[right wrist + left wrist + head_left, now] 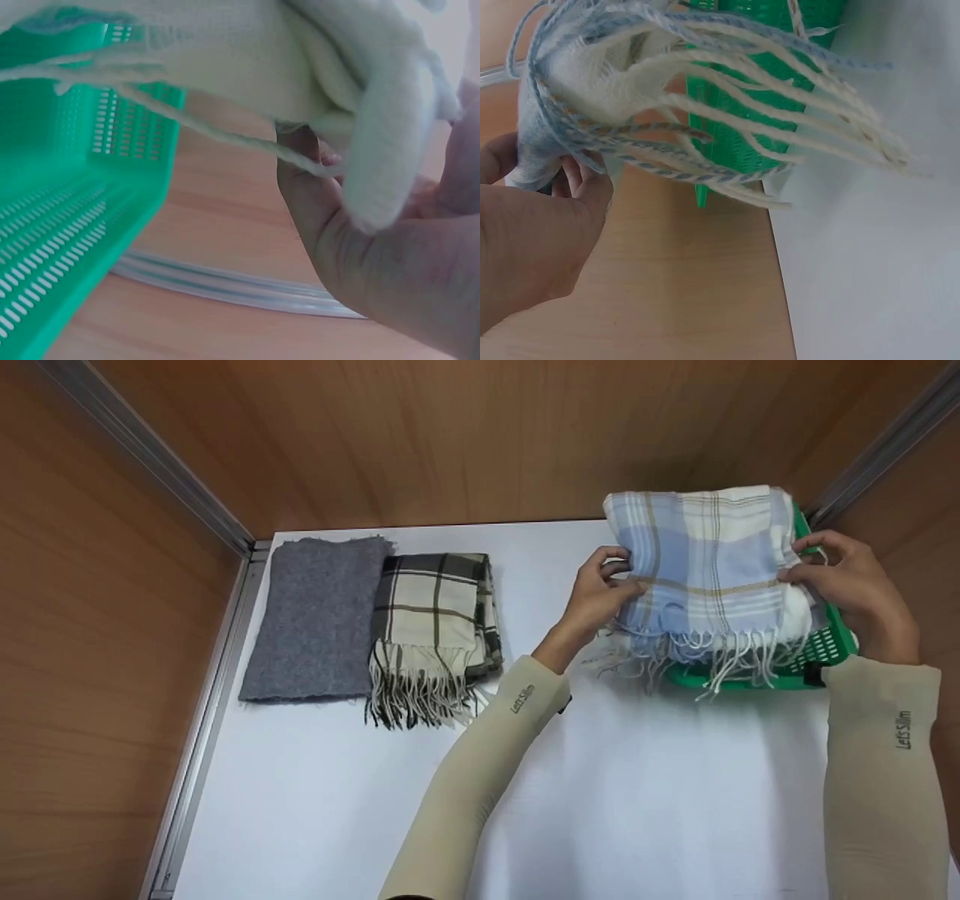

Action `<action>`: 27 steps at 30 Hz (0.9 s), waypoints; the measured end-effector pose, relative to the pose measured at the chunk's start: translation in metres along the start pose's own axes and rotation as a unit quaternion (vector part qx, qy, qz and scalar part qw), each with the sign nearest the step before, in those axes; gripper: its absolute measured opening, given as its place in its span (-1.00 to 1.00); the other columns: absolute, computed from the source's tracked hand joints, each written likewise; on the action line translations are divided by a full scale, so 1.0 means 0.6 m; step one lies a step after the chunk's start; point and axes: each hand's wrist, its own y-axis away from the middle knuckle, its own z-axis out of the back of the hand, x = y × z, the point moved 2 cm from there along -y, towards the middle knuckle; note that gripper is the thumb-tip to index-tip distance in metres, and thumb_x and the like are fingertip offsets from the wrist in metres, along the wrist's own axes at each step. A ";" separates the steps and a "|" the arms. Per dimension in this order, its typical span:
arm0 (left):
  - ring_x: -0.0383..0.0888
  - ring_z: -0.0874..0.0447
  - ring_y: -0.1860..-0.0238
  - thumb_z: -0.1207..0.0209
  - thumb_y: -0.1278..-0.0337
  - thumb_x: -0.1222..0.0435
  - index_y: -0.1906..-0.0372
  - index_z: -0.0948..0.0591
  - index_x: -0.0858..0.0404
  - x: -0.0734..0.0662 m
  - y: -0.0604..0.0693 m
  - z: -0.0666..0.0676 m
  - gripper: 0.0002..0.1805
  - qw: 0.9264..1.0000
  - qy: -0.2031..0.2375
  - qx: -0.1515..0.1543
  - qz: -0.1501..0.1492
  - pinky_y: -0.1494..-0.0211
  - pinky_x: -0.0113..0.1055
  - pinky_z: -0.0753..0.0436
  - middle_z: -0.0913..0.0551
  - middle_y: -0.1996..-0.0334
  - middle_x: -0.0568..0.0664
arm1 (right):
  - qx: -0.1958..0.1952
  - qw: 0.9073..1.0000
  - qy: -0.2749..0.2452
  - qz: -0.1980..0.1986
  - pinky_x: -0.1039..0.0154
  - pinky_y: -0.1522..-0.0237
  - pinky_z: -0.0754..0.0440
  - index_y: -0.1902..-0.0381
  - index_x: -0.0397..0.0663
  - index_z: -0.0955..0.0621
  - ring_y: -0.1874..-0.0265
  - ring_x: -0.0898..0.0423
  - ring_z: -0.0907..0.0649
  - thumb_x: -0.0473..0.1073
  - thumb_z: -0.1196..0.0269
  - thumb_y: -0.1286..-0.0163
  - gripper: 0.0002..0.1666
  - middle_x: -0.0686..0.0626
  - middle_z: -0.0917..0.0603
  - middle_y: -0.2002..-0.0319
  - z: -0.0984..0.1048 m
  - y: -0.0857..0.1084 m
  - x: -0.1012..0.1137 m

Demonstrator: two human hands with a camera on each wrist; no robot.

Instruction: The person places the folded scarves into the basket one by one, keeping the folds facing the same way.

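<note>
Beige sleeves [881,780] printed "Let's Slim" cover both forearms, which reach forward over a white table [637,795]. Past the cuffs, the left hand [596,604] pinches the left edge of a pale blue and white plaid scarf [705,562], thumb on the upper face, fingers curled at the border. The right hand [855,581] grips the opposite edge between thumb and fingers; the right wrist view shows a thick white fold caught there. Held up this way, the folded scarf hangs over a green plastic basket [845,641], its left part jutting past the basket's side and its twisted fringe [739,652] dangling toward the person. The basket has slotted walls; most of its inside is hidden in the head view. Well to the left, a black and cream checked scarf [427,615] lies folded, fringe toward the near side, touching a flat grey woolly cloth [319,619]. Behind everything stands a wood-grained panel [450,442].
</note>
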 end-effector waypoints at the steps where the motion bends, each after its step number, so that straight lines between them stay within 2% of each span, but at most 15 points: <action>1: -0.20 -0.68 0.17 -0.28 -0.26 0.57 -0.19 -0.53 0.31 0.000 -0.001 -0.003 -0.57 1.000 0.000 0.001 -0.001 0.11 -0.37 -0.65 -0.72 -0.07 0.13 | -0.008 1.000 0.010 0.005 0.40 0.32 -0.64 -0.12 0.38 -0.53 0.31 0.29 -0.56 -0.01 -0.31 -0.56 -0.73 0.06 -0.39 -0.03 0.002 -0.001 -0.001; 3: -0.21 -0.67 0.18 -0.27 -0.28 0.57 -0.20 -0.52 0.32 -0.001 -0.001 -0.010 -0.57 1.000 0.000 0.003 -0.003 0.11 -0.37 -0.65 -0.72 -0.08 0.14 | -0.020 1.000 0.015 0.005 0.41 0.34 -0.64 -0.12 0.37 -0.54 0.33 0.28 -0.56 -0.01 -0.31 -0.55 -0.73 0.09 -0.40 -0.02 0.005 -0.001 -0.003; 9: -0.22 -0.67 0.16 -0.27 -0.29 0.56 -0.23 -0.51 0.34 -0.008 -0.002 -0.027 -0.57 1.000 0.005 0.015 -0.015 0.11 -0.40 -0.65 -0.69 -0.13 0.16 | -0.022 0.998 -0.059 -0.017 0.42 0.29 -0.66 -0.20 0.25 -0.54 0.17 0.19 -0.54 -0.11 -0.31 -0.56 -0.66 0.14 -0.41 -0.04 0.019 0.002 -0.007; 14: -0.24 -0.65 0.11 -0.26 -0.31 0.57 -0.27 -0.50 0.36 -0.015 -0.005 -0.043 -0.54 0.999 0.001 0.027 -0.024 0.09 -0.42 -0.65 -0.64 -0.21 0.21 | -0.038 0.999 -0.024 -0.004 0.43 0.34 -0.67 -0.07 0.36 -0.57 0.28 0.28 -0.57 -0.14 -0.33 -0.54 -0.72 0.15 -0.45 0.02 0.038 0.004 -0.008; 16: -0.25 -0.64 0.11 -0.27 -0.31 0.57 -0.28 -0.49 0.37 -0.019 -0.006 -0.049 -0.53 0.999 0.002 0.031 -0.028 0.08 -0.43 -0.66 -0.63 -0.22 0.21 | -0.050 0.998 -0.024 0.003 0.45 0.35 -0.65 -0.03 0.40 -0.59 0.27 0.29 -0.54 -0.17 -0.33 -0.53 -0.72 0.19 -0.44 0.04 0.044 0.005 -0.008; 19: -0.27 -0.64 0.10 -0.27 -0.32 0.56 -0.28 -0.49 0.37 -0.025 -0.006 -0.059 -0.53 0.999 0.006 0.038 -0.035 0.07 -0.44 -0.66 -0.62 -0.23 0.19 | -0.065 0.997 -0.036 0.012 0.48 0.35 -0.62 -0.04 0.35 -0.60 0.21 0.25 -0.52 -0.21 -0.30 -0.54 -0.72 0.19 -0.45 0.06 0.052 0.008 -0.009; 22: -0.30 -0.63 0.08 -0.27 -0.32 0.58 -0.29 -0.48 0.39 -0.029 -0.007 -0.068 -0.52 0.998 0.012 0.043 -0.043 0.06 -0.46 -0.66 -0.60 -0.25 0.18 | -0.081 0.996 -0.042 0.007 0.51 0.35 -0.60 -0.05 0.37 -0.61 0.17 0.22 -0.49 -0.21 -0.30 -0.54 -0.71 0.24 -0.45 0.06 0.060 0.013 -0.009; 27: -0.33 -0.61 0.07 -0.27 -0.32 0.57 -0.31 -0.47 0.39 -0.031 -0.009 -0.082 -0.51 0.998 0.016 0.047 -0.044 0.03 -0.49 -0.64 -0.59 -0.24 0.13 | -0.114 0.993 -0.026 0.030 0.55 0.42 -0.58 0.02 0.39 -0.61 0.29 0.33 -0.51 -0.27 -0.29 -0.52 -0.67 0.31 -0.48 0.18 0.075 0.019 -0.009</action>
